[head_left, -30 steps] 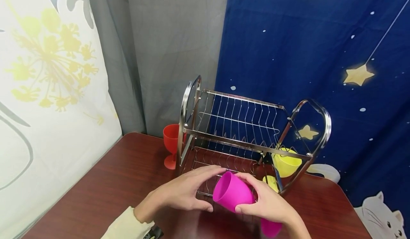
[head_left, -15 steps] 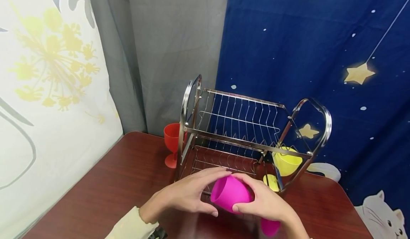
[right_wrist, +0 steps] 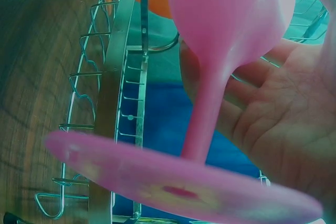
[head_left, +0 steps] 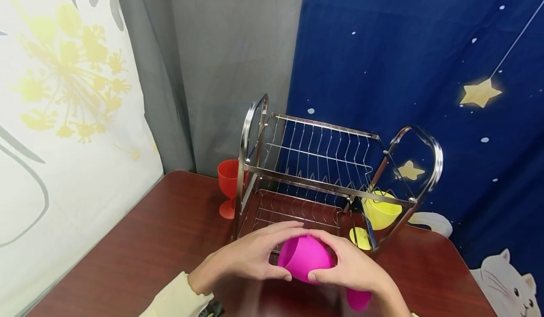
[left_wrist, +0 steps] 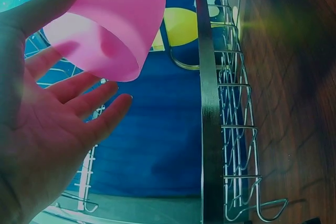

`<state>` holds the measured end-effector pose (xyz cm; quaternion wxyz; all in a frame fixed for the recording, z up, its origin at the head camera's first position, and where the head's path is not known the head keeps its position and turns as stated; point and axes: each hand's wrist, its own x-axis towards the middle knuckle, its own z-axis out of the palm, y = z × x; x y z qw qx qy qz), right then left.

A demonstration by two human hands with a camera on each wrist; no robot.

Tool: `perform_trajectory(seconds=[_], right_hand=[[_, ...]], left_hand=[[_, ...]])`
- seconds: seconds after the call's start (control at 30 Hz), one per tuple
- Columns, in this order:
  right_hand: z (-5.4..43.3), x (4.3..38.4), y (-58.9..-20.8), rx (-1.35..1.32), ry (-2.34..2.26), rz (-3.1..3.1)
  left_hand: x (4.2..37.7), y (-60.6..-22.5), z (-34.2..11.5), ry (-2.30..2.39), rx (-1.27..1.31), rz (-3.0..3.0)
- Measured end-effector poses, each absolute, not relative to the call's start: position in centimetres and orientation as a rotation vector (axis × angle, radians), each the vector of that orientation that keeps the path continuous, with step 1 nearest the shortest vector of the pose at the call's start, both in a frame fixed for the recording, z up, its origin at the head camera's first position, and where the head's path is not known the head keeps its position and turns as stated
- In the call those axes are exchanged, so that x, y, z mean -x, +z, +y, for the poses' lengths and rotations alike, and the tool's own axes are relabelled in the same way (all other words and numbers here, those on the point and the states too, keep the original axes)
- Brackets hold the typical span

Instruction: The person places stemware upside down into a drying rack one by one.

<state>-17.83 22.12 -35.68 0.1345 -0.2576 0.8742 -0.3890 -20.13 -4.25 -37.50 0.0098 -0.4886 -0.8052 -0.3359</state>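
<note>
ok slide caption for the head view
Right hand holding a tilted magenta goblet, left hand at its rim, before a two-tier dish rack.

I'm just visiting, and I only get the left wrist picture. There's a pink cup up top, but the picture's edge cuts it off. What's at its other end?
Observer: In the right wrist view, the pink cup has a stem running to a broad round base.
Visitor: Oh, a goblet! So what's holding it up?
Observer: The head view shows the right grip around its bowl, thumb on the near side.
Visitor: And is there any other cup my picture misses?
Observer: Yes, a red goblet stands on the table by the left end of the rack.
</note>
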Motion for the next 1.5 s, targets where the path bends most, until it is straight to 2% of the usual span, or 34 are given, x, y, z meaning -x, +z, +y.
perform_trajectory(seconds=[0.6, 1.5], right_hand=[[22.3, 17.6, -35.7, 0.779, -1.120, 2.488], [22.5, 17.5, -35.4, 0.760, -1.141, 2.507]], left_hand=[[20.3, -38.5, -4.0, -1.202, 1.558, -2.319], [20.5, -38.5, -3.9, -1.303, 1.509, -2.349]])
